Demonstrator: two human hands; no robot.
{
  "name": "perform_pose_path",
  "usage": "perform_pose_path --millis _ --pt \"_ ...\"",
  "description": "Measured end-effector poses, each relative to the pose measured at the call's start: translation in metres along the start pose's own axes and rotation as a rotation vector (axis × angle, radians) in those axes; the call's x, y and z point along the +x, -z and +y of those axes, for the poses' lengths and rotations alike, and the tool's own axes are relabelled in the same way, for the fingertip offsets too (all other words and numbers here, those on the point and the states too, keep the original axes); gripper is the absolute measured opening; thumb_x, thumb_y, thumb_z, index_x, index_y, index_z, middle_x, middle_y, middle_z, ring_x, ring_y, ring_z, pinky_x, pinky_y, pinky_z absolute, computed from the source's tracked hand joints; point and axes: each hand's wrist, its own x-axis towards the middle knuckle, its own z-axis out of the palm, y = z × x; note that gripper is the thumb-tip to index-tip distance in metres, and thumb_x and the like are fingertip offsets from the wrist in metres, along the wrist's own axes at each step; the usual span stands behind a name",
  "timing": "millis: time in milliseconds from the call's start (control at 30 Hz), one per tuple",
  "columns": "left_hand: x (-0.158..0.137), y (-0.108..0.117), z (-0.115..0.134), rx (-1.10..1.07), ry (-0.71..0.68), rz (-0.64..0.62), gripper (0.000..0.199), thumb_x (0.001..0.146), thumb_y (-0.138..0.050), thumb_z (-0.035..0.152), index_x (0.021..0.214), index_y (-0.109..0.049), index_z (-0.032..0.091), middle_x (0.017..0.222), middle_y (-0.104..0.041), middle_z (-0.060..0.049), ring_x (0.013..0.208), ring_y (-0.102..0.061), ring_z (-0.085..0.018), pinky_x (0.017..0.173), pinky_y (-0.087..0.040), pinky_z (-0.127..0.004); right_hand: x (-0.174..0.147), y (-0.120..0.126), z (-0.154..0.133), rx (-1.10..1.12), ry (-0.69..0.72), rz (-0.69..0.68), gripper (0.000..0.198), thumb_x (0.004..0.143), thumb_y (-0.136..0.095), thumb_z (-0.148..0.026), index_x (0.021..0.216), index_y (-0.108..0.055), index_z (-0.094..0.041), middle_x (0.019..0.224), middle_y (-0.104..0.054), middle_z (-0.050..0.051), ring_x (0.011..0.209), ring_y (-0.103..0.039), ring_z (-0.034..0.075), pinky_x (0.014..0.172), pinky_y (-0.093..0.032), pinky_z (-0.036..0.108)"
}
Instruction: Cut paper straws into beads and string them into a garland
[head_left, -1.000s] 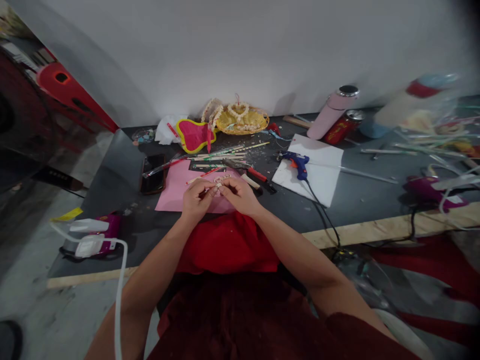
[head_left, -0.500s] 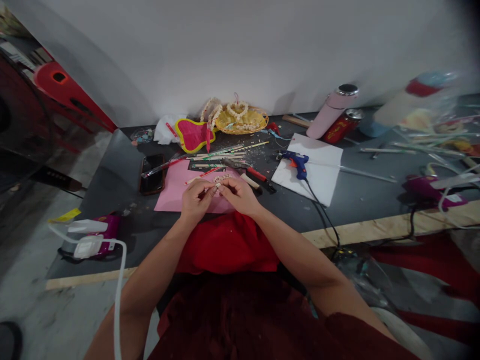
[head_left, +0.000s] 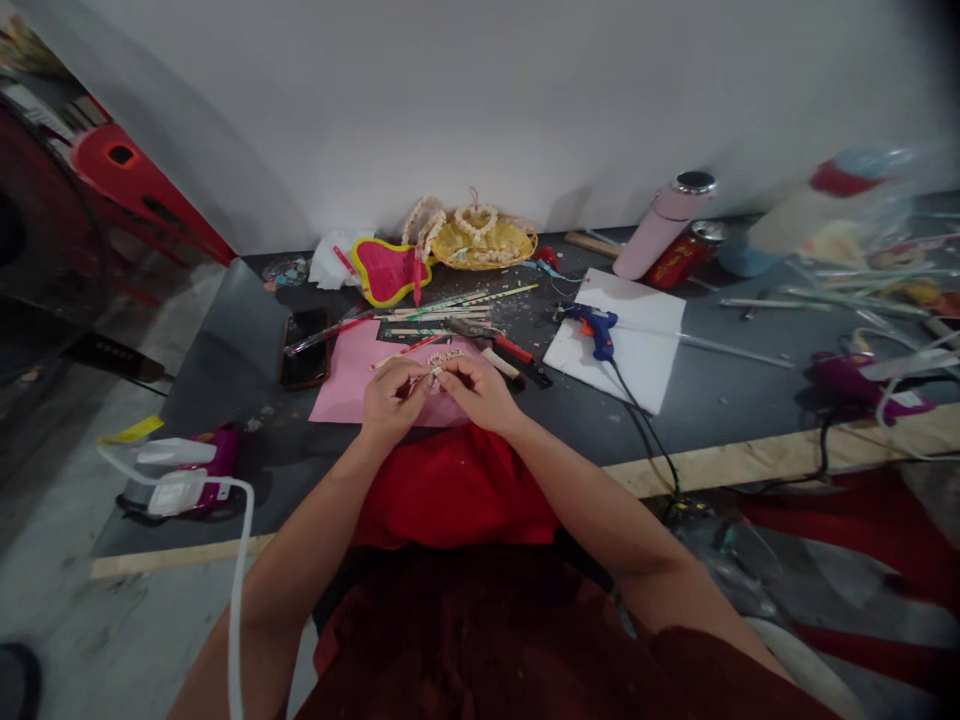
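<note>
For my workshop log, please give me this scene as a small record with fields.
Left hand: pinches pale beadwork
Right hand: pinches the same beadwork
Beadwork detail: too small to tell
Below hands: pink sheet
Glue gun: on white board
Pliers: beyond right hand
Basket: holds beaded loop
Phone: at pink sheet's left edge
Can: beside bottle

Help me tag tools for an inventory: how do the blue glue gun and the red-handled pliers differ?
The glue gun is mostly blue with an orange trigger, while the pliers have red and black handles and a grey head. The glue gun has a black cord; the pliers show none. The glue gun lies on a white sheet, whereas the pliers lie off it, nearer the right hand. Neither is held.
</note>
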Motion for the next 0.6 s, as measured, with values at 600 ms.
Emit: perform_pose_path --millis 600 --pt "0.0016 0.0013 0.0019 0.032 -0.006 0.005 0.006 0.081 -0.063 0.022 0.085 -0.067 0.019 0.076 -0.067 -0.002 0.072 -0.06 -0.013 0.066 -0.049 -0.028 -0.0006 -0.001 0.0002 -0.103 0.055 0.014 0.022 0.091 -0.048 -0.038 0.085 -0.059 -0.021 0.081 -0.062 0.002 0.073 -0.054 0.015 0.069 -0.043 0.028"
